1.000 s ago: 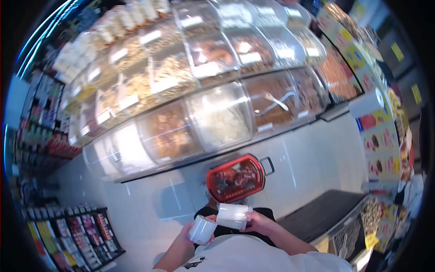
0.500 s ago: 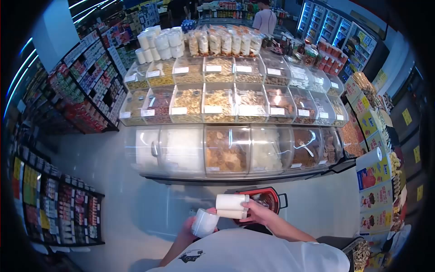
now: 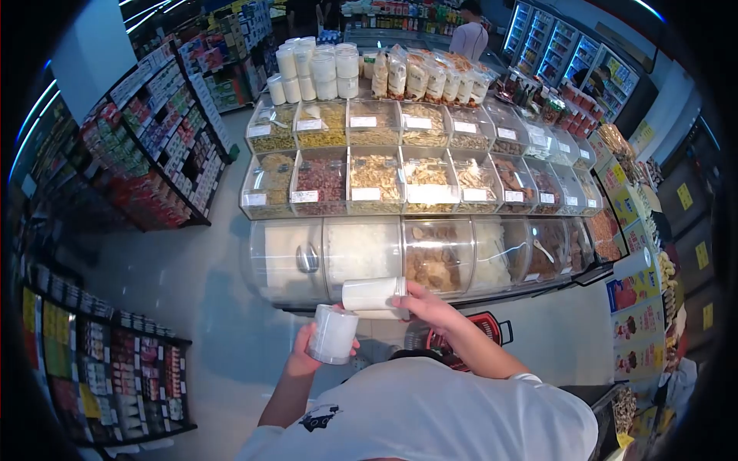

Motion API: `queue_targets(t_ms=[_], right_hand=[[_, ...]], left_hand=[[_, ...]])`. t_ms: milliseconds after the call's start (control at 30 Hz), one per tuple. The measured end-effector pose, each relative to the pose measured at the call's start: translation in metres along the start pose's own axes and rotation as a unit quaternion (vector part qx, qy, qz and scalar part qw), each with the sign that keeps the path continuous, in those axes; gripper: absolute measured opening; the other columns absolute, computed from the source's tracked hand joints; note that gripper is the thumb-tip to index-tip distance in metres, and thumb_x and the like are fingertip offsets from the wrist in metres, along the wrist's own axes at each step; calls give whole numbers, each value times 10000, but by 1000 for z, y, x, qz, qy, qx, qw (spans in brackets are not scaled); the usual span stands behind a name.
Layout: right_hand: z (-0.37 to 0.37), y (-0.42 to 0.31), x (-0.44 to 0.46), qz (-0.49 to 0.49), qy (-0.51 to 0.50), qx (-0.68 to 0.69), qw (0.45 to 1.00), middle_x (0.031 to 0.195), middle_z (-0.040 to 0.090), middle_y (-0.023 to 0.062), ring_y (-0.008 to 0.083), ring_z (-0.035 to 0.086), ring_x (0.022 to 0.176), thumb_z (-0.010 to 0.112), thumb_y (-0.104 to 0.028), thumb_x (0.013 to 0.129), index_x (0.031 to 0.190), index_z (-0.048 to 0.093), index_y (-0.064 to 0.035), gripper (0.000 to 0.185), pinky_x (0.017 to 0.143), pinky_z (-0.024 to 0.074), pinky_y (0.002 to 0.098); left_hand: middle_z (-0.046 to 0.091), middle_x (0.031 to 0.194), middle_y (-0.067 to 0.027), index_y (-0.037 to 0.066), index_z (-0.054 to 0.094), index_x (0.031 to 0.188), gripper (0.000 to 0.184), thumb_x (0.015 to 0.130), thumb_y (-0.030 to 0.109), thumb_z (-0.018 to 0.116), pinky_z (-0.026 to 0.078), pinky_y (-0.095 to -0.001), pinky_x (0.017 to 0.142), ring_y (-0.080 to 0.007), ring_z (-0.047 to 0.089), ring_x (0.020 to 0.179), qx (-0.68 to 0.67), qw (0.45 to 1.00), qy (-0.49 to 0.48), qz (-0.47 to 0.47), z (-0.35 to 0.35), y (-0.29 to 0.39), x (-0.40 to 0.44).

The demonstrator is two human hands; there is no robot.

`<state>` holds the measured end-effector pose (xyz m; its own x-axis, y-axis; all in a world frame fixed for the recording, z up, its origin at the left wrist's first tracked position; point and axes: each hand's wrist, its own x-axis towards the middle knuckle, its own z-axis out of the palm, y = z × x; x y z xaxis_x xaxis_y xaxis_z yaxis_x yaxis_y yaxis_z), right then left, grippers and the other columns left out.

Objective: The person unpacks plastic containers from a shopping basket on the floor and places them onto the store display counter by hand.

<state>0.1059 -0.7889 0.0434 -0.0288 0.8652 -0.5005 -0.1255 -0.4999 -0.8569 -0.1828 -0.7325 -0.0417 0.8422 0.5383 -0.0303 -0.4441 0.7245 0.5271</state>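
Observation:
My left hand (image 3: 304,347) is wrapped round a clear jar with white contents (image 3: 333,335), which is slightly tilted. My right hand (image 3: 419,301) grips the right end of two white-filled jars lying sideways, an upper one (image 3: 370,292) and a lower one (image 3: 378,313) partly hidden below it. The held jars are close together in front of the lower bins. More white-filled jars (image 3: 325,71) stand stacked on top of the display, beside a row of filled bags (image 3: 434,75).
Tiered clear bins (image 3: 374,182) of dry goods span the middle. A red basket (image 3: 486,326) is on the floor by my right forearm. Shelves (image 3: 115,369) stand at left, yellow-and-white cartons (image 3: 636,330) at right. A person (image 3: 468,37) is at the back.
The view has swung level and then shifted left, so the display sits farther right. Both hands have risen with their jars, now in front of the lower bins.

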Motion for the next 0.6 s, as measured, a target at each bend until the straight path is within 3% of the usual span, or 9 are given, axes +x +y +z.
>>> queue_targets(t_ms=[200,333,533,600], right_hand=[[-4,-18,52,-30,14,12,999,1079,642,35,120,569,926,736,-347,882,1291,585,-67,518,710,471,271],[-11,-13,100,-8,26,12,1000,1024,642,29,96,558,845,740,-316,894,1289,585,-59,496,672,448,258],[-29,-51,172,14,59,16,998,1023,654,49,106,580,885,770,-397,849,1289,573,-42,599,674,463,266],[-44,-65,206,18,24,0,1000,1039,654,60,112,576,892,772,-374,843,1286,576,-40,589,688,461,264]], left_hand=[[549,1348,-228,70,373,1496,794,901,567,541,586,-557,787,-463,658,984,-31,999,7,20,-37,24,39],[557,1330,-241,63,375,1490,762,915,549,493,585,-563,804,-463,659,1003,-25,999,44,-2,-63,49,68],[586,1286,-239,19,386,1468,726,949,526,406,598,-537,811,-431,670,1021,14,992,116,-41,-84,96,133],[536,1382,-233,45,302,1533,683,1004,469,388,555,-569,904,-434,649,1095,-1,999,28,-35,-98,113,152]])
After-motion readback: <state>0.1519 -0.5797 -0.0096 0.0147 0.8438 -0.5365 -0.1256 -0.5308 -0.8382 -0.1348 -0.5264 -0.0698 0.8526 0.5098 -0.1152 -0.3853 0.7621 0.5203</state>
